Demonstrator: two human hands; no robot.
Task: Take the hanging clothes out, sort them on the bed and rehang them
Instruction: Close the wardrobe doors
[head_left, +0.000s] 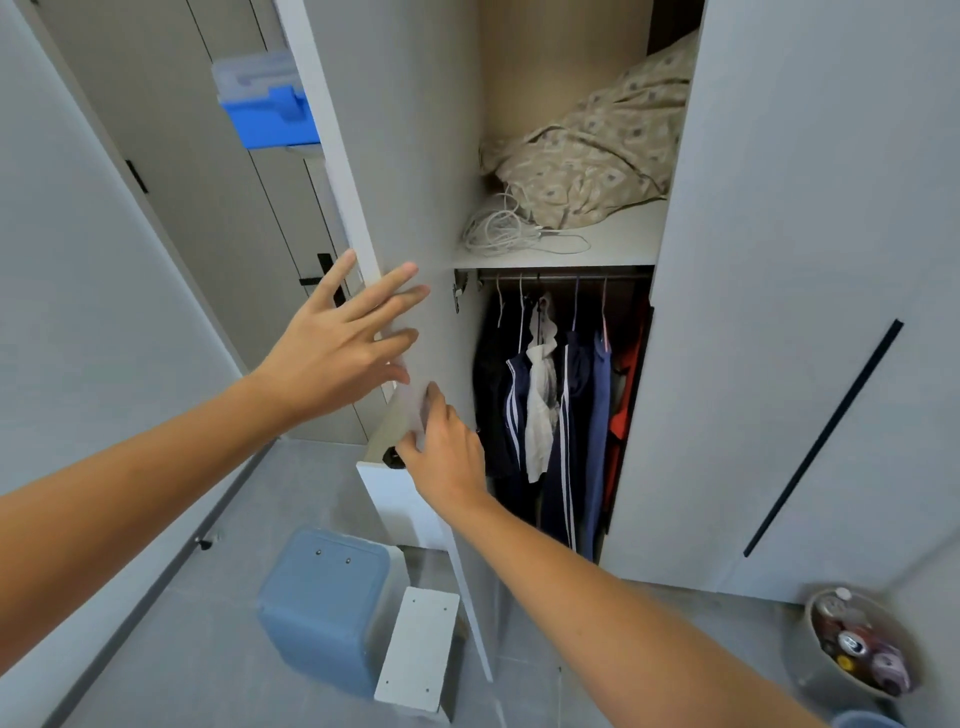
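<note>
The wardrobe door (405, 156) stands swung open to the left. My left hand (343, 343) lies flat with spread fingers against the door's edge. Lower down, my right hand (441, 452) grips the same door edge, its fingers curled round it. Inside, several garments (550, 415) hang on hangers from a metal rail (566, 278): dark navy pieces with white stripes, a white one, a blue one and a red one at the right. The right wardrobe door (810, 312) is closed and hides part of the rail.
On the shelf above the rail lie a patterned quilt (597, 156) and a coil of white cable (504, 231). A blue bin (322, 608) and a white board (418, 649) stand on the floor below the door. A bowl of cans (857, 644) sits at the lower right.
</note>
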